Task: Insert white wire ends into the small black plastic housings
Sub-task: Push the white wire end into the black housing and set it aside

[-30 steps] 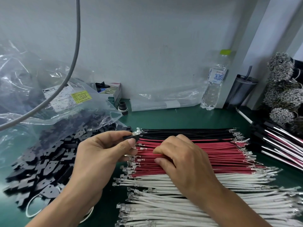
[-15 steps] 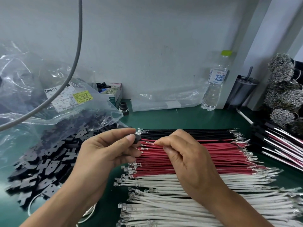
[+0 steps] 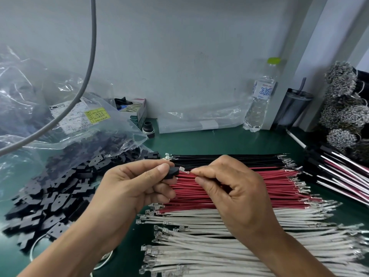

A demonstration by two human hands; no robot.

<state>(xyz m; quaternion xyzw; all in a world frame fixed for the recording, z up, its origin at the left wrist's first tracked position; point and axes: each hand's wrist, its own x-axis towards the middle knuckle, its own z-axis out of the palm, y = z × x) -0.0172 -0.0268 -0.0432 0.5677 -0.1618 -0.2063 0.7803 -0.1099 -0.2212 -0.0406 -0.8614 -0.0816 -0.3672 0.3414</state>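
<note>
We note the left hand [image 3: 127, 188] pinching a small black housing [image 3: 172, 173] between thumb and forefinger, raised above the red wires [image 3: 249, 188] laid across the green tabletop [image 3: 209, 142]. The right hand [image 3: 237, 190] pinches a wire whose metal terminal [image 3: 184, 170] sits just beside the housing's mouth; the wire's colour is hidden by the fingers. White wires [image 3: 209, 246] lie nearer us than the red wires, black wires [image 3: 219, 159] beyond them. Loose black housings [image 3: 56, 188] heap left of the red wires.
</note>
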